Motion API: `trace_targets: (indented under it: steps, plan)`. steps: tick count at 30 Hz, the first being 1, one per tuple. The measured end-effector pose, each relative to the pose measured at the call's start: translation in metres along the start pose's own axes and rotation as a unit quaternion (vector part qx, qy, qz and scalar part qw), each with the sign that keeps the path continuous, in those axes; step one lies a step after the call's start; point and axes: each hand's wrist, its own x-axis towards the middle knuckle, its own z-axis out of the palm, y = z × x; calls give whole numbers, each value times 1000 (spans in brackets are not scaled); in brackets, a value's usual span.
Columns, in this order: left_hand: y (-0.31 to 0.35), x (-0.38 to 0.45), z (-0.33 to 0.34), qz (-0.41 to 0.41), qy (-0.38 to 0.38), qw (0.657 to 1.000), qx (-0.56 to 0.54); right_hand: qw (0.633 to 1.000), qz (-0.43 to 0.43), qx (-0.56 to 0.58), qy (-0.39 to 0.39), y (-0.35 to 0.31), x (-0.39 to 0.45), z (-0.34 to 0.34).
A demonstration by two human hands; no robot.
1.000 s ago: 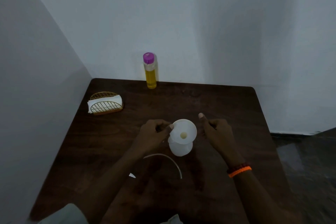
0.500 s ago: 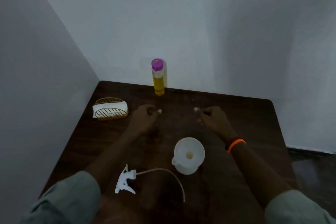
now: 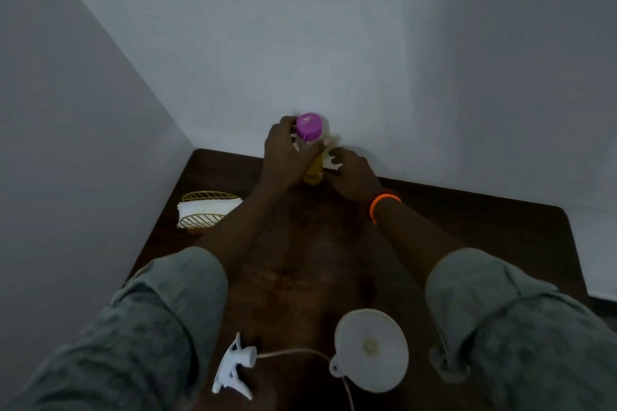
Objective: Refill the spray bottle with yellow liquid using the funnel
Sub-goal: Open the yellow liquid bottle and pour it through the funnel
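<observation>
At the far edge of the dark wooden surface, the left hand wraps the clear bottle of yellow liquid with its purple cap, still on. The right hand curls at its base; whether it grips is unclear. The white plastic funnel sits nearby, the spray bottle hidden under it. Carried carelessly, the bottle could topple the funnel. No writing is legible.

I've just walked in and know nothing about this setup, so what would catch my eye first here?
Probably the bottle of yellow liquid with its bright purple cap, at the far edge of the dark table by the wall, with the left hand and right hand around it. Nearer, a white funnel sits in the spray bottle, beside the detached trigger sprayer.
</observation>
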Motion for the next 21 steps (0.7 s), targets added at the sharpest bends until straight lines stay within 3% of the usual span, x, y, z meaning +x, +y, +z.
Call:
trace_targets:
  steps: [5, 10, 17, 21]
  plan:
    - [-1, -1, 0, 16, 6, 1000, -21, 998, -16, 55, -8, -11, 11, 6]
    - [8, -20, -19, 66, -42, 996, -31, 993, -55, 97, -37, -15, -10, -6]
    - [55, -51, -71, 121, -124, 982, -80, 977, -109, 174, -52, -44, -68, -38]
    - [89, -72, -96, 137, -134, 975, -110, 974, -132, 183, -29, -67, -104, -56]
